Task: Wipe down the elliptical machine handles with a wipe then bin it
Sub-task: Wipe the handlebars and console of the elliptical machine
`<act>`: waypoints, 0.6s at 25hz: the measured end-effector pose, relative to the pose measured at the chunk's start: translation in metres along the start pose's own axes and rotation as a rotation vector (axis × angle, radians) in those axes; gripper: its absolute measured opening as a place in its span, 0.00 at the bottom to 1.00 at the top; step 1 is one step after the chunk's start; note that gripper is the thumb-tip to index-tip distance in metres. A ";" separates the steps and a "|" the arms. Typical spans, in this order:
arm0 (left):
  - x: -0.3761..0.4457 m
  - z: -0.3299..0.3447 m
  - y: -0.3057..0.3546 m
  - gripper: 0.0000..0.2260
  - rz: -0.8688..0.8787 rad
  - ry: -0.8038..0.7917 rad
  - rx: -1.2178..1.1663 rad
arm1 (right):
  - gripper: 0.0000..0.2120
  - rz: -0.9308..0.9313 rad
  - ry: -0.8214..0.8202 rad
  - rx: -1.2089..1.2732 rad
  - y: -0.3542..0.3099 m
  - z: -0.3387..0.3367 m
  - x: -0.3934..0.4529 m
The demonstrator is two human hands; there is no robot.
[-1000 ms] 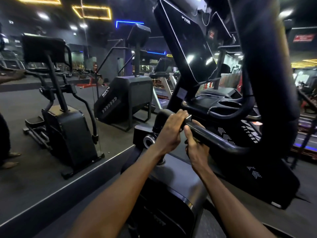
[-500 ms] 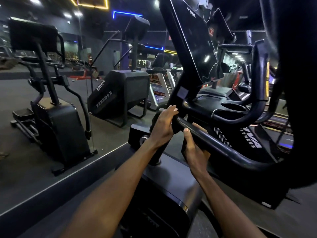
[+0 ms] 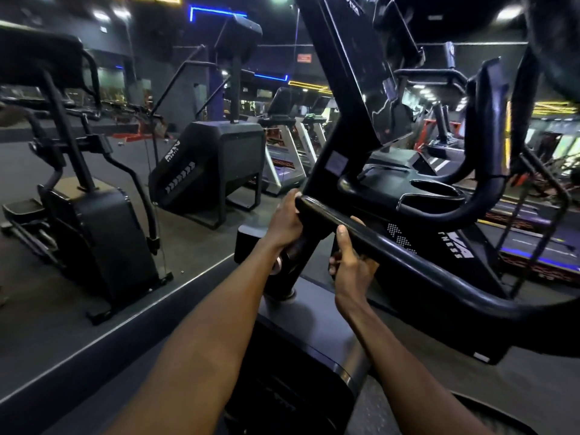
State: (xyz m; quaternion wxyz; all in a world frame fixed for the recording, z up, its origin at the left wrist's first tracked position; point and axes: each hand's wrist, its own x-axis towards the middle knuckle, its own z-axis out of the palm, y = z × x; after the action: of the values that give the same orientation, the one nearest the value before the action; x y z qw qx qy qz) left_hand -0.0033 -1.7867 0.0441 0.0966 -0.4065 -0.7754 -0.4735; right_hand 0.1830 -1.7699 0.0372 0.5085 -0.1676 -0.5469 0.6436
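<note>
Left hand curls round capped end of smooth glossy black tubular elliptical handle; half a second ago it sat just below. Right hand grips bar from beneath, thumb on top. Wipe not visible, possibly hidden inside a grip. Wiping likely mid-stroke; binning not yet done.

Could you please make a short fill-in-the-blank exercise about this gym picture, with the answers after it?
1. Both hands are on the long ____ tubular handlebar of the elliptical machine.
2. The left hand grips the handlebar near its ____.
3. The right hand has its ____ lying over the top of the bar.
4. The thin neon outline near the ceiling glows ____.

Answers: black; end; thumb; blue
</note>
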 end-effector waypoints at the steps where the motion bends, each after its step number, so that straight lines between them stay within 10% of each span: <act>1: 0.002 0.002 -0.013 0.18 -0.078 -0.005 -0.025 | 0.09 0.020 0.017 0.016 0.000 0.004 0.001; 5: -0.013 0.017 -0.038 0.15 -0.337 -0.016 -0.176 | 0.07 0.031 0.058 0.042 0.006 0.008 0.004; 11: -0.005 0.015 0.003 0.08 -0.243 0.117 -0.287 | 0.04 0.054 0.078 0.046 0.001 0.011 0.003; 15: -0.019 0.017 0.012 0.22 -0.083 0.107 -0.161 | 0.02 0.080 0.078 0.008 0.000 0.006 0.002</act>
State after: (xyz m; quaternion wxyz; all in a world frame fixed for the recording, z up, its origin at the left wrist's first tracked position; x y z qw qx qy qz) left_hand 0.0221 -1.7803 0.0325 0.0852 -0.3544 -0.7448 -0.5589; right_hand 0.1772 -1.7715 0.0405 0.5038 -0.2122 -0.5170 0.6587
